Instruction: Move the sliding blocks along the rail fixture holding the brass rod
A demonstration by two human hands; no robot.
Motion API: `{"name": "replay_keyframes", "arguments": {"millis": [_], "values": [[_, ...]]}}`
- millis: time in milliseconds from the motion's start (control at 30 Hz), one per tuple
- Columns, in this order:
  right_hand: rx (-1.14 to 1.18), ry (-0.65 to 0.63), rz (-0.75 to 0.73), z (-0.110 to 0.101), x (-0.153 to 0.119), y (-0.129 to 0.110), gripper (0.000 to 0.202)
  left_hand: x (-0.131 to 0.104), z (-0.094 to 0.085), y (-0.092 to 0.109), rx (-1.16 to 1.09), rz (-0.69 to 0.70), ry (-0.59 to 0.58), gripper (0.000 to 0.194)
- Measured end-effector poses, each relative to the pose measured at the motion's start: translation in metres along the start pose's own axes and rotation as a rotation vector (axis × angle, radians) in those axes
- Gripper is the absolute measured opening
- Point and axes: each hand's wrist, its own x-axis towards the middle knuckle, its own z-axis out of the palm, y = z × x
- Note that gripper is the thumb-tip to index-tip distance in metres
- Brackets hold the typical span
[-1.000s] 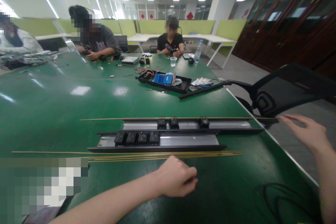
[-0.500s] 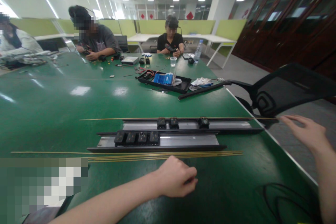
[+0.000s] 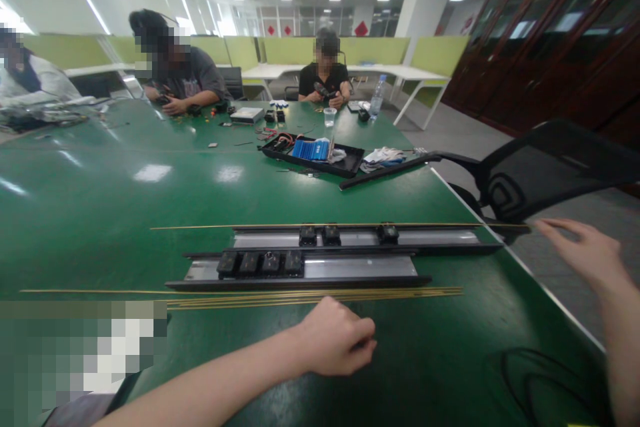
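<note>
My right hand (image 3: pixel 583 247) pinches the right end of a thin brass rod (image 3: pixel 270 225) between thumb and fingertips. That rod runs nearly level along the far edge of the rear black-edged metal channel (image 3: pixel 435 238), which carries three black blocks (image 3: pixel 331 235). In front lies a second channel (image 3: pixel 360 267), with several black blocks (image 3: pixel 261 263) grouped at its left. Curled into a loose fist, my left hand (image 3: pixel 340 337) rests low over the table, and nothing shows in it. Several more brass rods (image 3: pixel 240 300) lie between that hand and the front channel.
Farther back are a black tray (image 3: pixel 273 152) with a blue finned part (image 3: pixel 311 149), a cloth (image 3: pixel 384 159), a cup (image 3: pixel 329 117) and a bottle (image 3: pixel 378 99). A mesh chair (image 3: pixel 550 167) stands at the right edge. Black cable (image 3: pixel 527 380) lies lower right. Other people sit across the table.
</note>
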Motion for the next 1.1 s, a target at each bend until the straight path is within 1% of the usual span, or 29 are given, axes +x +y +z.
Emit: {"name": "replay_keyframes", "arguments": {"millis": [233, 333, 600, 767, 1000, 1100], "values": [[0.016, 0.019, 0.0, -0.0007, -0.0014, -0.0031, 0.048, -0.0002, 0.0003, -0.0009, 0.002, 0.005, -0.011, 0.02], [0.013, 0.005, 0.004, -0.0021, -0.0026, -0.0045, 0.049, -0.0002, 0.0005, -0.0012, -0.001, 0.006, -0.015, 0.02], [0.054, 0.048, -0.031, -0.0006, -0.0039, -0.0033, 0.048, -0.001, -0.0009, -0.0012, 0.006, 0.014, -0.013, 0.02], [0.029, 0.045, -0.044, -0.0013, -0.0032, -0.0033, 0.048, -0.0009, -0.0008, -0.0012, 0.001, 0.017, 0.0, 0.02], [0.091, 0.122, -0.096, 0.0001, -0.0082, -0.0063, 0.048, -0.0003, -0.0012, -0.0003, 0.008, 0.006, -0.008, 0.021], [0.088, 0.132, -0.1, -0.0001, -0.0087, -0.0072, 0.047, 0.0002, -0.0017, 0.0003, 0.011, 0.001, -0.013, 0.021]]}}
